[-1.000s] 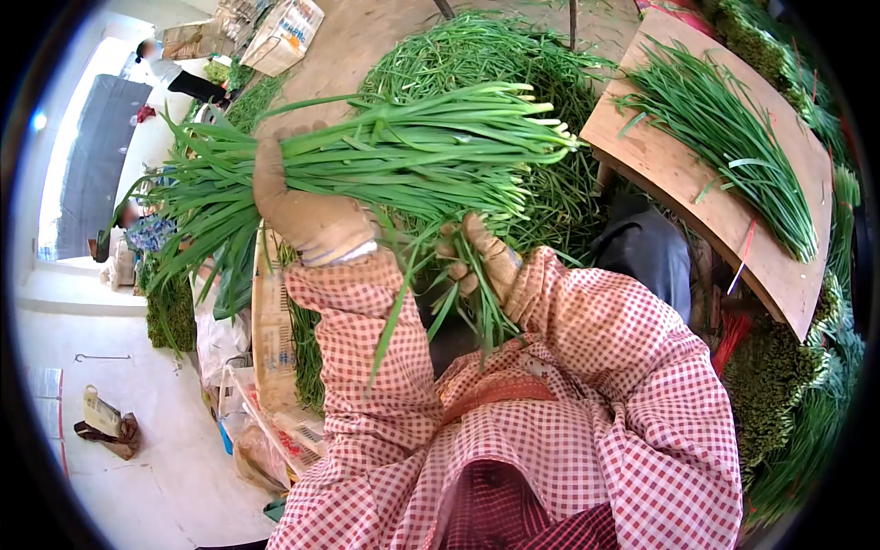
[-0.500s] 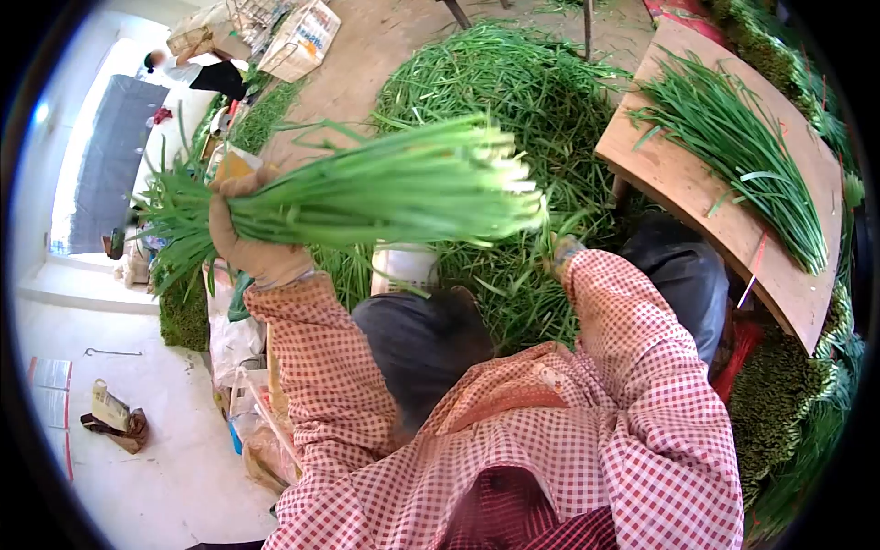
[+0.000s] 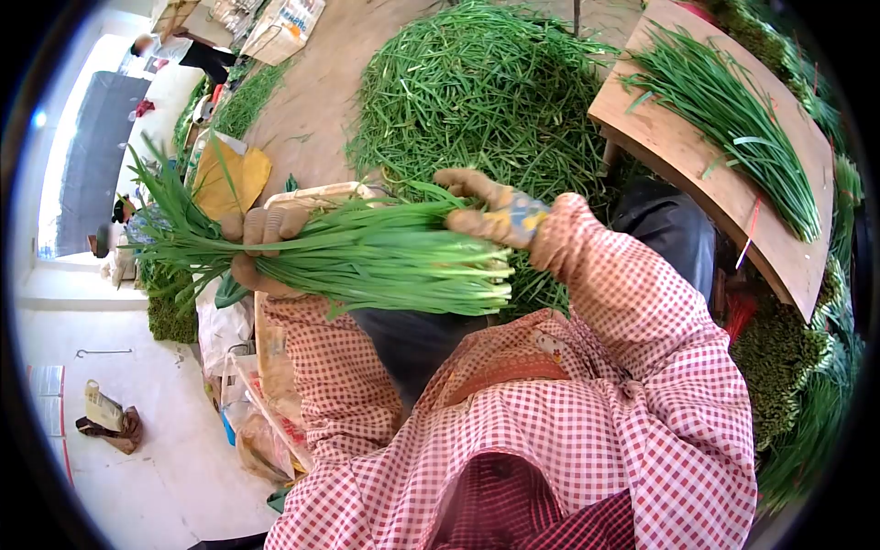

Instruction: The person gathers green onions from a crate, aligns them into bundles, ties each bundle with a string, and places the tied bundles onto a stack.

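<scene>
Left hand grips green stalks, right hand touching them

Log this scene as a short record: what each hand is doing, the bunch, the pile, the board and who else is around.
Left hand: closed around the bunch toward its leafy end
Right hand: at the bunch's upper side, near the stem ends; grip unclear
Held bunch: long green leaves, pale stem ends pointing right
Pile: loose greens on the floor, beyond the hands
Board: at right, bearing another bunch
Other person: far upper left
</scene>
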A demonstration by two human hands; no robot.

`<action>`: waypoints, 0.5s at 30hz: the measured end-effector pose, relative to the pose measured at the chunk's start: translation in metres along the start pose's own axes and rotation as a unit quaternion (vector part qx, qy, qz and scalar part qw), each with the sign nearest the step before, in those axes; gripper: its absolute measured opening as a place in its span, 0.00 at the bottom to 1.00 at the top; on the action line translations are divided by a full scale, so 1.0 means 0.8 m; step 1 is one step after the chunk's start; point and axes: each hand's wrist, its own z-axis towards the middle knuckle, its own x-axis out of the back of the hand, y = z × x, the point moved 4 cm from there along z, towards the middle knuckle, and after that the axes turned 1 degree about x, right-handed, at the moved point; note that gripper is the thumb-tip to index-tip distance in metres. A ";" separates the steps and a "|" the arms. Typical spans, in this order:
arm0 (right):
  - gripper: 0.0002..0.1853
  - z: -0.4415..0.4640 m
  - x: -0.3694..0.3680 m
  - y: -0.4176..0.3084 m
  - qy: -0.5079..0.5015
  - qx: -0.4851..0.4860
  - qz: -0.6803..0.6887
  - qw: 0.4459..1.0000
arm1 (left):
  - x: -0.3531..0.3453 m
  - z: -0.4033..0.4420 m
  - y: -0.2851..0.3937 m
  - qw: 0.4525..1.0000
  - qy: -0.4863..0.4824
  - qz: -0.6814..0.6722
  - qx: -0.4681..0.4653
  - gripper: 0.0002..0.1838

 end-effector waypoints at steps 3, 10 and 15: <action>0.28 0.011 -0.019 0.017 -0.031 -0.007 -0.055 0.998 | -0.002 -0.004 -0.007 0.999 -0.025 0.011 0.035 0.11; 0.10 -0.003 -0.007 0.089 0.037 -0.290 0.136 0.947 | -0.019 0.010 -0.001 1.000 -0.009 0.001 0.028 0.13; 0.18 -0.045 0.052 0.140 -0.073 -0.363 -0.305 0.878 | -0.019 0.025 0.055 0.999 -0.044 0.010 0.020 0.14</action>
